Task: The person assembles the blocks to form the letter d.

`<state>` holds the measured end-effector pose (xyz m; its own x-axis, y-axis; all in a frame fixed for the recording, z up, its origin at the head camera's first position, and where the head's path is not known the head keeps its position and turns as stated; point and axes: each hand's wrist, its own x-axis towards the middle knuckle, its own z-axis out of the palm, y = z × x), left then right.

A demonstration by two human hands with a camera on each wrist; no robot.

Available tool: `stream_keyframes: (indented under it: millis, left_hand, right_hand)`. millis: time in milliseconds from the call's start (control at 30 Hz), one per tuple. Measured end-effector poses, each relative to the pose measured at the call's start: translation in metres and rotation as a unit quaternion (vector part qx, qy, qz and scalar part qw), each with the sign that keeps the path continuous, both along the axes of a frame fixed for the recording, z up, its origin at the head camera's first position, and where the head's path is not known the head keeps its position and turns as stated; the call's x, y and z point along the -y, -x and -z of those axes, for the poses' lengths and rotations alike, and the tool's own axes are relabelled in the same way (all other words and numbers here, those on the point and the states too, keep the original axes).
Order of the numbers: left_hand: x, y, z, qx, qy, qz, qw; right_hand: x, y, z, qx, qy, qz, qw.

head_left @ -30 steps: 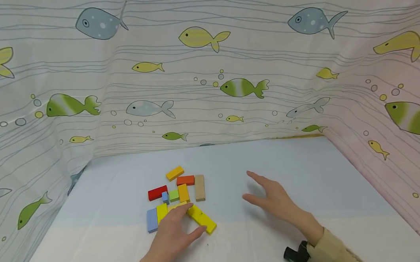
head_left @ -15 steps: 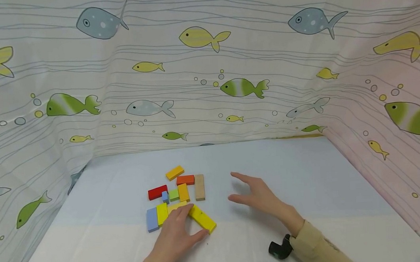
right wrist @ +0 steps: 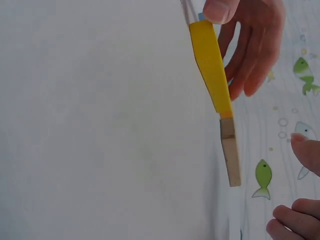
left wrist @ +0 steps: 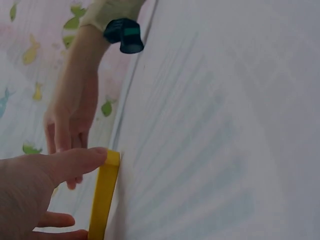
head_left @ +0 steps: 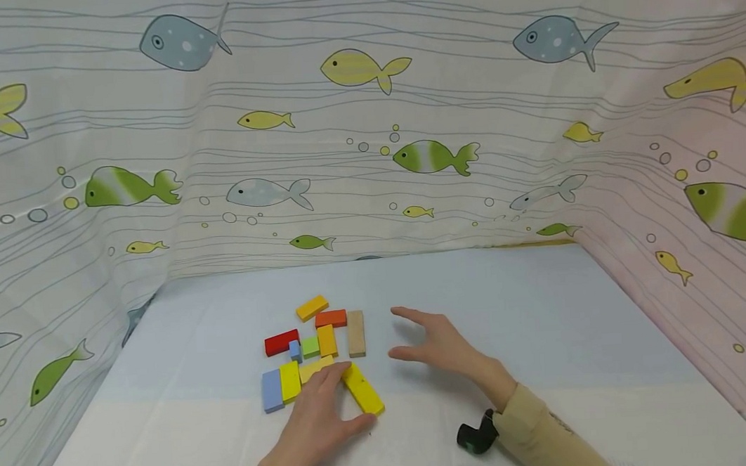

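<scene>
A long yellow block point(head_left: 364, 390) lies slantwise at the near right of a group of blocks. My left hand point(head_left: 318, 412) holds it end to end, thumb at the near end and fingertips at the far end. The left wrist view shows the thumb pressed on the end of the yellow block point(left wrist: 104, 195). To the right, my right hand point(head_left: 442, 343) hovers over the table, thumb and fingers spread, holding nothing. Just left of it lies a plain wooden block point(head_left: 356, 334). A pale yellow block point(head_left: 315, 369) is partly hidden behind my left fingers.
Left of my left hand are a lilac-blue block point(head_left: 271, 391) and a yellow block point(head_left: 290, 382). Farther back lie red point(head_left: 282, 342), small blue point(head_left: 295, 350), green point(head_left: 311, 347), amber point(head_left: 327, 342) and orange-red point(head_left: 330, 319) blocks. Fish-patterned cloth point(head_left: 358, 191) walls the table.
My right hand has moved left toward the blocks, staying spread. The long yellow block has turned slightly under my left hand, which shifted a little to the right.
</scene>
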<state>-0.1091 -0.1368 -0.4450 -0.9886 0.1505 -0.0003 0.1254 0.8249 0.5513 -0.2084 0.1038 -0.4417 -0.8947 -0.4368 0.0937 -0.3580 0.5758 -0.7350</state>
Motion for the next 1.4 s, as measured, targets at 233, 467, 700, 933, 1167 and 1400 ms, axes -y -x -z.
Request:
stream_keyframes:
  millis: [233,467,700,933,1167,1400]
  left_hand:
    - [0.004,0.002,0.002,0.018,-0.018,0.03,0.9992]
    - [0.011,0.006,0.003,0.039,-0.036,0.05,0.9974]
    - [0.017,0.009,0.002,0.058,-0.06,0.059,0.9948]
    - [0.025,0.012,0.002,0.076,-0.079,0.076,0.991]
    - [0.028,0.013,-0.001,0.08,-0.082,0.094,0.989]
    - [0.028,0.013,-0.002,0.086,-0.083,0.107,0.9871]
  right_hand:
    - [0.014,0.006,0.005,0.01,0.009,-0.007,0.9999]
    - [0.025,0.011,0.011,0.03,0.017,-0.018,0.9992]
    - [0.035,0.019,0.017,0.033,0.005,-0.033,0.9989]
    - [0.044,0.024,0.027,0.038,0.01,-0.027,0.9989]
    - [0.052,0.028,0.031,0.051,0.013,-0.023,0.9983]
    - [0.057,0.035,0.033,0.053,-0.005,-0.024,0.9983]
